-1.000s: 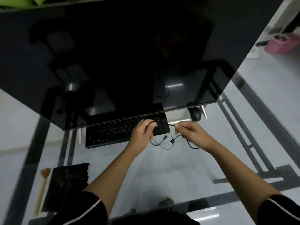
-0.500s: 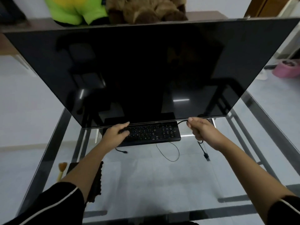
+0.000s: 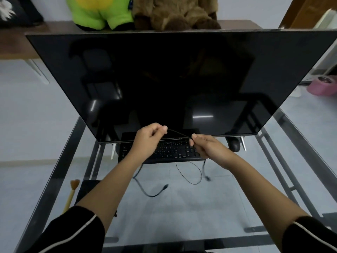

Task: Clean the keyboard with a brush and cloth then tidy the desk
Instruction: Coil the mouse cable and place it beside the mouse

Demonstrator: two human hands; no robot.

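Since the earlier frame, a cable has been drawn taut left-right above the keyboard, pinched closed in left hand and right hand grips.

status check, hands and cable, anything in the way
Left hand and right hand pinch one black cable taut above keyboard. Loose cable ends trail on glass desk. Nothing blocking.

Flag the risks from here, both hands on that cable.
1. The cable is stretched taut between the left hand and right hand, above the keyboard; a harder pull could probably strain it or drag the keyboard.
2. The loose ends dangle over the glass desk and could snag.
3. The hands work close under the monitor edge; a knock is possible.
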